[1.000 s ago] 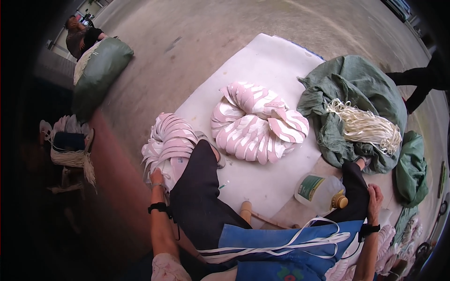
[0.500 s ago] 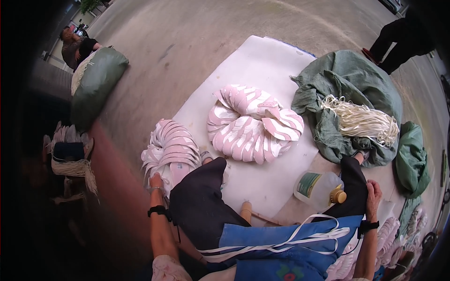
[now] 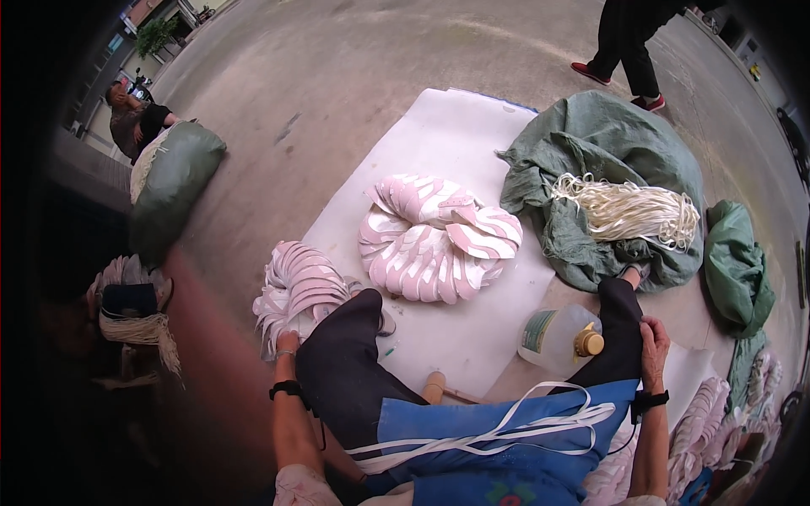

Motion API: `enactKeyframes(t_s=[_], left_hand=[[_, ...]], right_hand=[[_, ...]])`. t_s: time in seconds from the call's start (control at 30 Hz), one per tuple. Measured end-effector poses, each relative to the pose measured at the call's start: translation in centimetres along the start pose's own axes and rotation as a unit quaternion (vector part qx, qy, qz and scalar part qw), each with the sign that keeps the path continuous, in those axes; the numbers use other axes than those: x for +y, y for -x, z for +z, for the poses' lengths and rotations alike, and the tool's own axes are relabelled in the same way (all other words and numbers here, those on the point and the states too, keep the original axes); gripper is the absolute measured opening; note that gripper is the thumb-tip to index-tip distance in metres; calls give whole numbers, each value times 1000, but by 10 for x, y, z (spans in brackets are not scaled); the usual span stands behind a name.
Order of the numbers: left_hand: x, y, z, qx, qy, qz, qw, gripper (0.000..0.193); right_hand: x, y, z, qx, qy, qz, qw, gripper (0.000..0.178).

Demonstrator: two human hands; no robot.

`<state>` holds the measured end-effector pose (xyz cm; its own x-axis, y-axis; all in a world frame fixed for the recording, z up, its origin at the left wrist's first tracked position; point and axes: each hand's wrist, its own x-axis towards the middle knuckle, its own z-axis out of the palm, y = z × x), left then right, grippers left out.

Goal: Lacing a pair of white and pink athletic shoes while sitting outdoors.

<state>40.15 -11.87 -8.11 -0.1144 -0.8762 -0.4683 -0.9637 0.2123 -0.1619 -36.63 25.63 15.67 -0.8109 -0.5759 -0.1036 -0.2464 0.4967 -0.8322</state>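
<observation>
Had both hands well apart: left hand (image 3: 288,342) down against the near end of a fanned pink-and-white stack (image 3: 302,278), seemingly of shoe-upper pieces, and right hand (image 3: 655,347) resting on the right trouser leg (image 3: 620,316). Could not tell a firm left grip from a light touch, with the fingertips out of sight. Saw nothing in the right, but could not make out the undersides of its fingers.

Looked like a moment of left-handed handling, right hand idle. Judged the next move to call for a secure left hold with the overlapping layers kept in line, and perhaps for the right hand's help.

On to the count! Made it two stacks in front: one at the left hand, one curled stack (image 3: 405,274) ahead, between both hands, on one white sheet (image 3: 472,354). Spotted more pink-and-white bundles (image 3: 700,417) behind and outside the right hand, too overlapped to number; same for the single pieces. Counted one capped clear jug (image 3: 540,333) just left of the right hand, one cream cord hank (image 3: 633,211) ahead of it, and three green sacks (image 3: 624,131): two ahead and rightward of the right hand, one far beyond the left.
</observation>
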Motion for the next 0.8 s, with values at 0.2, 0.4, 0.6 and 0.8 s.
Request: enactKeyframes(t_s=[0.2, 0.4, 0.6, 0.8], left_hand=[[-12, -11, 15, -17, -40, 69, 997, 23], [-5, 3, -4, -10, 92, -63, 994, 24], [-47, 19, 16, 15, 200, -150, 968, 26], [-10, 26, 7, 18, 389, -253, 886, 25]], right_hand=[[5, -6, -4, 8, -36, 19, 999, 22], [1, -9, 0, 8, 4, 16, 1000, 20], [-5, -5, 3, 9, -15, 31, 999, 21], [-8, -12, 4, -3, 50, 11, 999, 23]])
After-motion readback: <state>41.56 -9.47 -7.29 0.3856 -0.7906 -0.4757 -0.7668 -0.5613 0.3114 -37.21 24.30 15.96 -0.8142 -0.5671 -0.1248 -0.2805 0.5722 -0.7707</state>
